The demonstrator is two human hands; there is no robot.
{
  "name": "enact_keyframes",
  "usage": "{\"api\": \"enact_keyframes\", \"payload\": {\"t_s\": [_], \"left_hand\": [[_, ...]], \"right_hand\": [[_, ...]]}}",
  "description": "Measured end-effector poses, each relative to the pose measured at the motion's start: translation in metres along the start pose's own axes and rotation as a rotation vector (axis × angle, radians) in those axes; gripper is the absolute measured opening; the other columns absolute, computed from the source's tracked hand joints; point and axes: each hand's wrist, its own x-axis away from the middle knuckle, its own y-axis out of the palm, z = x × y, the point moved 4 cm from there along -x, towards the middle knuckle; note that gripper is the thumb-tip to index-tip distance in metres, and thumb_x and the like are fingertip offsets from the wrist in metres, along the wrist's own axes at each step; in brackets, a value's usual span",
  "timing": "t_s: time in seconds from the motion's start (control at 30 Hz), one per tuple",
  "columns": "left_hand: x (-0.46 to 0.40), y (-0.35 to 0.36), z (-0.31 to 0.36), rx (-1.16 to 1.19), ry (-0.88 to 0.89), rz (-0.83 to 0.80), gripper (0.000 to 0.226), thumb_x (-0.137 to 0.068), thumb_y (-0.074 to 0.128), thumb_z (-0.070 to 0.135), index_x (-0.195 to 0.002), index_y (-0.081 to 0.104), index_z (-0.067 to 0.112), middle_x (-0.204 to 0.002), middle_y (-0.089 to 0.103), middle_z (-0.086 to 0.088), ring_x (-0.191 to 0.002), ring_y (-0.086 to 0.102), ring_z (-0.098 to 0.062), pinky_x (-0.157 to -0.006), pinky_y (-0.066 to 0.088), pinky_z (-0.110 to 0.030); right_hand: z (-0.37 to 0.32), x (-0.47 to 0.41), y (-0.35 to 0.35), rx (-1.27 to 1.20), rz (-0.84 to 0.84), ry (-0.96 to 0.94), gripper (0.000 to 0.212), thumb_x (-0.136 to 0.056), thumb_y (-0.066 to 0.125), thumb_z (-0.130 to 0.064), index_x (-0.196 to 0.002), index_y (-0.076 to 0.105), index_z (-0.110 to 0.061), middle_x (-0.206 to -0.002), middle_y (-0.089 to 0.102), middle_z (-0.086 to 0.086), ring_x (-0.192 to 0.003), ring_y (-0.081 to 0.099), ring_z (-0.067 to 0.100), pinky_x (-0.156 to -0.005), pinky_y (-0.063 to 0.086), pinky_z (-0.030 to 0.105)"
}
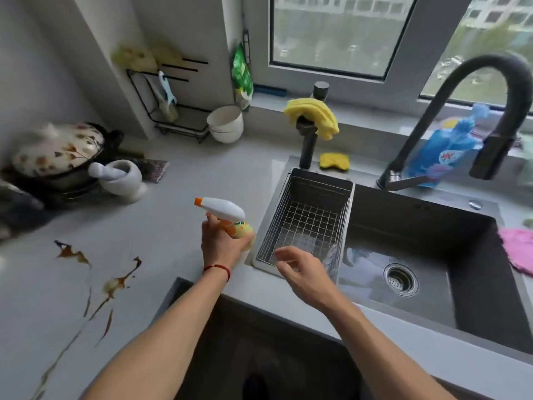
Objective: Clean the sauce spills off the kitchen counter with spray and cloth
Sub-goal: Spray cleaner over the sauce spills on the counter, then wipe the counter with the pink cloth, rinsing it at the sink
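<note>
**Counter, sink corner, window wall**

Grey counter (178, 180) runs under a window (331, 33). Dark sink (418, 241) at its right end, wire basket (305, 223) inside. Brown sauce spills (115, 281) streak the front-left edge. Pink cloth (517, 249) lies on the sink's right rim. Left hand (220, 243) grips the spray bottle (227, 216) beside the sink's left edge. Right hand (302, 272) hovers over the basket, fingers loosely curled, holding nothing.

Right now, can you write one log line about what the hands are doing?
left hand: grips spray bottle | right hand: holds nothing, over sink edge | sauce spills: on counter, unwiped | step: spray not yet applied
</note>
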Motion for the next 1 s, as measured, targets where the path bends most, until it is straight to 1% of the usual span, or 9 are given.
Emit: {"api": "enact_keyframes", "payload": {"t_s": [0.13, 0.3, 0.47, 0.6, 0.67, 0.77, 0.83, 0.93, 1.0], "left_hand": [[-0.021, 0.01, -0.007, -0.002, -0.001, -0.055, 0.096, -0.064, 0.086, 0.051, -0.14, 0.042, 0.014, -0.127, 0.055, -0.01, -0.121, 0.055, -0.027, -0.101, 0.048, -0.039], [-0.039, 0.023, -0.006, -0.016, 0.04, -0.081, 0.077, -0.063, 0.089, 0.042, -0.124, 0.051, 0.014, -0.12, 0.055, -0.01, -0.117, 0.054, -0.028, -0.093, 0.046, -0.035], [-0.056, 0.036, 0.0, 0.024, 0.07, -0.111, 0.076, -0.064, 0.088, 0.04, -0.124, 0.049, 0.015, -0.123, 0.052, -0.01, -0.12, 0.052, -0.029, -0.096, 0.049, -0.039], [-0.062, 0.041, 0.002, 0.026, 0.044, -0.151, 0.08, -0.066, 0.088, 0.04, -0.129, 0.047, 0.015, -0.127, 0.053, -0.01, -0.122, 0.052, -0.03, -0.1, 0.049, -0.043], [-0.052, 0.039, -0.001, 0.022, 0.011, -0.165, 0.089, -0.069, 0.088, 0.038, -0.14, 0.041, 0.013, -0.136, 0.05, -0.012, -0.129, 0.048, -0.032, -0.106, 0.044, -0.044], [-0.012, 0.031, 0.002, 0.119, -0.058, -0.073, 0.084, -0.079, 0.082, 0.019, -0.148, 0.035, 0.012, -0.144, 0.044, -0.016, -0.133, 0.045, -0.032, -0.108, 0.043, -0.044], [0.022, 0.027, 0.012, 0.213, -0.022, -0.023, 0.063, -0.085, 0.075, 0.013, -0.14, 0.044, 0.015, -0.136, 0.051, -0.013, -0.124, 0.053, -0.03, -0.101, 0.052, -0.04], [0.061, 0.03, 0.035, 0.302, 0.051, -0.149, 0.013, -0.097, 0.062, 0.021, -0.11, 0.065, 0.019, -0.105, 0.068, 0.004, -0.1, 0.065, -0.008, -0.077, 0.054, -0.015], [0.082, 0.032, 0.055, 0.327, 0.122, -0.269, 0.022, -0.104, 0.051, 0.03, -0.101, 0.071, 0.019, -0.093, 0.071, 0.012, -0.09, 0.065, 0.004, -0.071, 0.052, -0.01]], "right_hand": [[-0.008, -0.005, 0.013, -0.041, 0.039, 0.087, 0.031, -0.105, 0.053, -0.028, -0.131, 0.068, -0.02, -0.123, 0.073, -0.004, -0.109, 0.068, 0.01, -0.097, 0.059, 0.039], [0.006, -0.002, 0.01, -0.072, 0.082, 0.188, 0.031, -0.103, 0.051, -0.035, -0.12, 0.072, -0.02, -0.104, 0.077, -0.003, -0.09, 0.074, 0.01, -0.09, 0.06, 0.046], [0.021, 0.008, 0.005, -0.115, 0.125, 0.228, 0.025, -0.106, 0.052, -0.03, -0.115, 0.072, -0.019, -0.1, 0.077, -0.004, -0.088, 0.074, 0.01, -0.088, 0.061, 0.044], [0.028, 0.016, 0.004, -0.191, 0.165, 0.24, 0.025, -0.105, 0.052, -0.035, -0.101, 0.074, -0.023, -0.092, 0.077, 0.0, -0.085, 0.073, 0.014, -0.084, 0.061, 0.047], [0.029, 0.02, 0.003, -0.259, 0.191, 0.246, 0.031, -0.105, 0.052, -0.04, -0.095, 0.074, -0.021, -0.09, 0.078, 0.003, -0.083, 0.073, 0.019, -0.082, 0.062, 0.048], [0.027, 0.023, 0.0, -0.393, 0.247, 0.272, 0.045, -0.11, 0.043, -0.042, -0.094, 0.073, -0.013, -0.087, 0.077, 0.01, -0.079, 0.072, 0.027, -0.075, 0.058, 0.044], [0.024, 0.024, -0.002, -0.466, 0.276, 0.262, 0.052, -0.113, 0.036, -0.037, -0.093, 0.072, -0.006, -0.082, 0.075, 0.015, -0.071, 0.069, 0.026, -0.069, 0.054, 0.041], [0.018, 0.028, -0.007, -0.474, 0.297, 0.195, 0.05, -0.114, 0.036, -0.03, -0.091, 0.071, -0.002, -0.071, 0.073, 0.018, -0.059, 0.064, 0.024, -0.057, 0.05, 0.032], [0.017, 0.033, -0.01, -0.511, 0.321, 0.163, 0.044, -0.112, 0.044, -0.028, -0.09, 0.073, -0.003, -0.066, 0.071, 0.017, -0.055, 0.063, 0.024, -0.051, 0.049, 0.027]]}}
